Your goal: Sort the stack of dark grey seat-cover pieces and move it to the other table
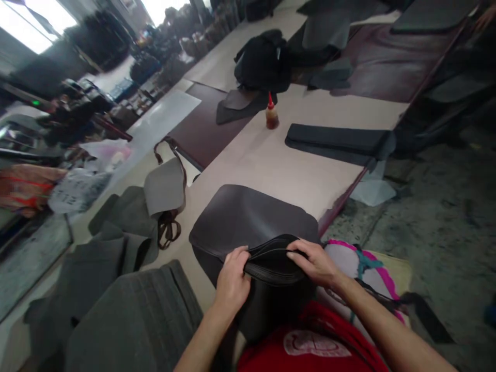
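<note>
Workshop with bright windows (pixel 34 23), and across it a long pale table (pixel 302 178), seen aslant. At near end of this table, close before the body: a dark layered piece (pixel 251 212), with broad smooth face up and gaping edge toward the wearer. Left hand (pixel 233 281) at the left end of this gap, with thumb and bent fingers pinching the edge; right hand (pixel 313 262) at the other end, with thumb and fingertips pressed together on the upper layer. By judgement, in the step of parting the layers; probably needing next a steady, even pull by both hands, without letting a thin layer slip. Farther outward, to the left, grey pieces (pixel 132 310) in piles and a grey flap (pixel 166 188); ahead, a bottle (pixel 272 119) with red tip, standing upright near a folded dark strip (pixel 337 142). Below, partly cut off by the frame, a red garment (pixel 267 356). Hidden in shadow: the inside of the gap. Impossible to tell: one single body or separate sheets. Blurred beyond naming: many dark things (pixel 96 41) near the windows.
</note>
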